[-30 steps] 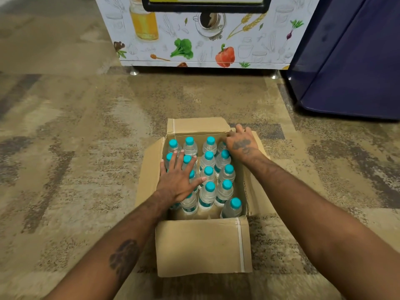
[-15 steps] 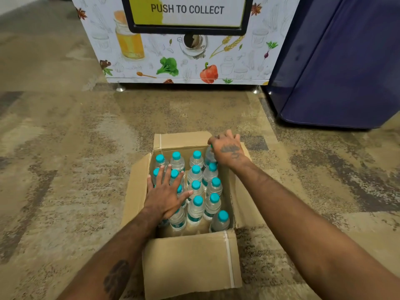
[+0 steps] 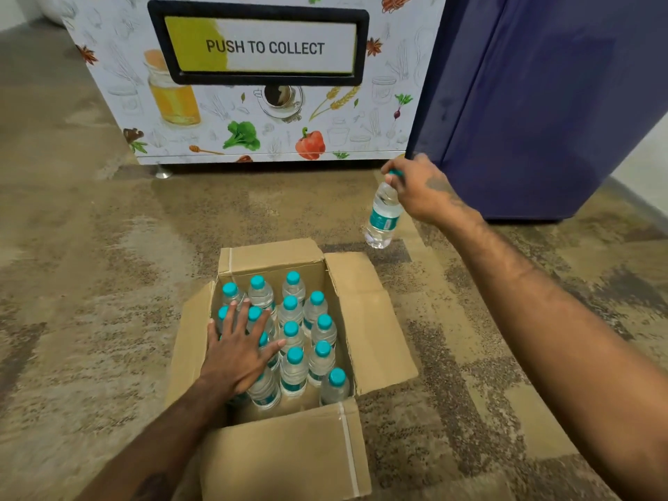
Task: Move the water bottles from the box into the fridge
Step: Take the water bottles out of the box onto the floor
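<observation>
An open cardboard box sits on the floor, packed with several clear water bottles with teal caps. My left hand rests flat, fingers spread, on the caps at the box's left side. My right hand grips one water bottle by its cap and neck; it hangs above the floor, beyond the box's far right corner. A dark blue fridge stands shut at the upper right.
A white vending cabinet printed with food drawings and a "PUSH TO COLLECT" flap stands ahead, just left of the fridge. The floor around the box is mottled brown. The box's near flap lies folded out toward me.
My right hand has lifted one bottle out of the box's far right corner and carried it up and right toward the fridge. The left hand stays on the caps. The view tilted up.
</observation>
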Tool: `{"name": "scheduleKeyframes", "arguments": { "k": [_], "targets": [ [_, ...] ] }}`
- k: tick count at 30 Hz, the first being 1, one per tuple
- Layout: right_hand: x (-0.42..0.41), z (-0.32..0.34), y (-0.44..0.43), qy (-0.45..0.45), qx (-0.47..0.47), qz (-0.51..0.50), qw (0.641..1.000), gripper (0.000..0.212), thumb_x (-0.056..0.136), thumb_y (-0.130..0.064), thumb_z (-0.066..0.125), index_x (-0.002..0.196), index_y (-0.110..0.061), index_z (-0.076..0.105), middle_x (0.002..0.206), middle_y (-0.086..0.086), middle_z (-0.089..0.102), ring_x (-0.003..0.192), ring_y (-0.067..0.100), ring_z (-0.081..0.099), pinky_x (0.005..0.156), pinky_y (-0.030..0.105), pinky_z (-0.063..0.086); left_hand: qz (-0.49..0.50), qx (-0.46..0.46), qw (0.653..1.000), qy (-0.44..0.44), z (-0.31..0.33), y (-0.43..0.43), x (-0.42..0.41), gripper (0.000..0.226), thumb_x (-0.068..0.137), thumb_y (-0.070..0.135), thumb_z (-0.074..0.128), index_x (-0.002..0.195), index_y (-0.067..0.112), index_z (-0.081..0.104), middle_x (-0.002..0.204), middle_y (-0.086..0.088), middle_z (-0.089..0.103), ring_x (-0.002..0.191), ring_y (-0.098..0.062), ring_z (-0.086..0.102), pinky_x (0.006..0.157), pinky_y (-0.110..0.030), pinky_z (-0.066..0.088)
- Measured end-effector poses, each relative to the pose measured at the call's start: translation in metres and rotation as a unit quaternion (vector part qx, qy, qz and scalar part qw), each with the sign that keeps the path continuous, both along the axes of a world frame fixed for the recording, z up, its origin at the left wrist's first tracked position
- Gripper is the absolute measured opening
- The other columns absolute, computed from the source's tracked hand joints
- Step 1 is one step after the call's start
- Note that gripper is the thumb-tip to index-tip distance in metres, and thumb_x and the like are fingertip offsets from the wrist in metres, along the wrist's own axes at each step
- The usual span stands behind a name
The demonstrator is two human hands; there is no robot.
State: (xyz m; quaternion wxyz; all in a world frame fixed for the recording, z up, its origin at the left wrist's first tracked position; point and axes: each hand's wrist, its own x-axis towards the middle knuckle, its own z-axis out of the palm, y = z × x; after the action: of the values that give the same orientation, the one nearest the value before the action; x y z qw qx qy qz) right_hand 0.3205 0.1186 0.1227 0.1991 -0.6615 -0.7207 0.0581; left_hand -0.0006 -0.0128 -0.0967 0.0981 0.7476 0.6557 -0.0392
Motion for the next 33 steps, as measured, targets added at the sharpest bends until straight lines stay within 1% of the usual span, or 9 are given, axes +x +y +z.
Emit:
{"name": "scheduleKeyframes", "arguments": {
  "k": [6, 9, 14, 18, 21, 27, 28, 31, 33],
  "targets": [
    [0.017, -0.090, 0.004, -0.021, -0.111, -0.017, 0.993, 0.022, 0.101, -0.020, 0.047, 0.120, -0.017, 0.058, 0.114, 0.009, 0.047, 0.098, 0.020, 0.048, 0.092, 0.034, 0.044, 0.006, 0.014, 1.000, -0.010, -0.007, 0.000, -0.002, 0.083, 0.084, 0.082, 0.000, 0.155, 0.040, 0.002, 0.165, -0.002, -0.008, 0.150, -0.025, -0.014, 0.118, -0.060, -0.002],
    [0.024, -0.138, 0.014, -0.018, -0.161, -0.032, 0.986, 0.021, 0.100, -0.016, 0.048, 0.118, -0.018, 0.059, 0.119, 0.011, 0.045, 0.104, 0.025, 0.049, 0.099, 0.038, 0.044, 0.008, 0.021, 1.000, -0.011, -0.009, 0.000, -0.002, 0.083, 0.083, 0.083, -0.002, 0.155, 0.041, 0.002, 0.165, -0.002, -0.009, 0.150, -0.024, -0.015, 0.118, -0.060, -0.002],
    [0.027, -0.189, 0.032, -0.022, -0.195, -0.051, 0.979, 0.016, 0.096, -0.022, 0.054, 0.111, -0.021, 0.061, 0.124, 0.014, 0.048, 0.106, 0.030, 0.052, 0.099, 0.035, 0.044, 0.006, 0.016, 1.000, 0.008, -0.009, 0.001, -0.002, 0.083, 0.082, 0.082, -0.006, 0.155, 0.041, -0.003, 0.164, 0.001, -0.013, 0.149, -0.022, -0.018, 0.118, -0.058, -0.003],
    [0.025, -0.208, 0.036, -0.022, -0.207, -0.061, 0.976, 0.015, 0.095, -0.029, 0.057, 0.106, -0.019, 0.061, 0.118, 0.014, 0.051, 0.097, 0.028, 0.053, 0.088, 0.033, 0.047, 0.004, 0.012, 1.000, 0.014, -0.008, 0.001, -0.002, 0.081, 0.083, 0.082, -0.005, 0.154, 0.042, -0.004, 0.163, 0.002, -0.016, 0.149, -0.022, -0.020, 0.118, -0.058, -0.004],
    [0.022, -0.212, 0.038, -0.022, -0.196, -0.061, 0.979, 0.017, 0.093, -0.036, 0.060, 0.092, -0.020, 0.055, 0.109, 0.015, 0.056, 0.087, 0.024, 0.046, 0.075, 0.030, 0.040, 0.002, 0.008, 1.000, 0.018, -0.008, 0.001, -0.001, 0.082, 0.083, 0.082, -0.006, 0.154, 0.042, -0.004, 0.163, 0.002, -0.017, 0.148, -0.021, -0.021, 0.118, -0.057, -0.004],
    [0.021, -0.191, 0.031, -0.013, -0.222, -0.072, 0.972, 0.037, 0.095, -0.045, 0.054, 0.114, -0.014, 0.061, 0.112, 0.010, 0.061, 0.093, 0.024, 0.055, 0.076, 0.031, 0.043, 0.006, 0.006, 1.000, 0.016, -0.006, 0.000, -0.001, 0.082, 0.083, 0.081, -0.005, 0.154, 0.041, -0.004, 0.163, 0.001, -0.015, 0.149, -0.022, -0.020, 0.118, -0.058, -0.004],
    [0.019, -0.180, 0.029, -0.015, -0.202, -0.093, 0.975, 0.037, 0.097, -0.045, 0.050, 0.115, -0.014, 0.061, 0.110, 0.008, 0.061, 0.095, 0.024, 0.057, 0.077, 0.033, 0.045, 0.010, 0.005, 1.000, 0.017, -0.005, 0.000, -0.001, 0.082, 0.083, 0.081, -0.003, 0.155, 0.041, -0.004, 0.164, 0.001, -0.014, 0.149, -0.022, -0.019, 0.118, -0.058, -0.003],
    [-0.001, -0.148, 0.020, -0.060, -0.021, -0.153, 0.986, 0.028, 0.099, -0.027, 0.044, 0.118, -0.012, 0.059, 0.115, 0.014, 0.057, 0.104, 0.031, 0.056, 0.083, 0.037, 0.046, 0.018, 0.009, 1.000, 0.018, -0.001, -0.001, 0.000, 0.080, 0.086, 0.080, 0.003, 0.155, 0.040, 0.000, 0.165, -0.002, -0.007, 0.150, -0.024, -0.016, 0.119, -0.059, 0.000],
    [-0.027, -0.132, 0.011, -0.026, 0.053, -0.078, 0.995, 0.028, 0.099, -0.023, 0.043, 0.121, -0.013, 0.058, 0.118, 0.011, 0.058, 0.105, 0.028, 0.056, 0.084, 0.035, 0.046, 0.017, 0.004, 1.000, 0.011, 0.000, -0.002, 0.001, 0.079, 0.087, 0.079, 0.004, 0.155, 0.040, -0.002, 0.165, -0.002, -0.008, 0.150, -0.024, -0.017, 0.119, -0.058, -0.001]
  ]
}}
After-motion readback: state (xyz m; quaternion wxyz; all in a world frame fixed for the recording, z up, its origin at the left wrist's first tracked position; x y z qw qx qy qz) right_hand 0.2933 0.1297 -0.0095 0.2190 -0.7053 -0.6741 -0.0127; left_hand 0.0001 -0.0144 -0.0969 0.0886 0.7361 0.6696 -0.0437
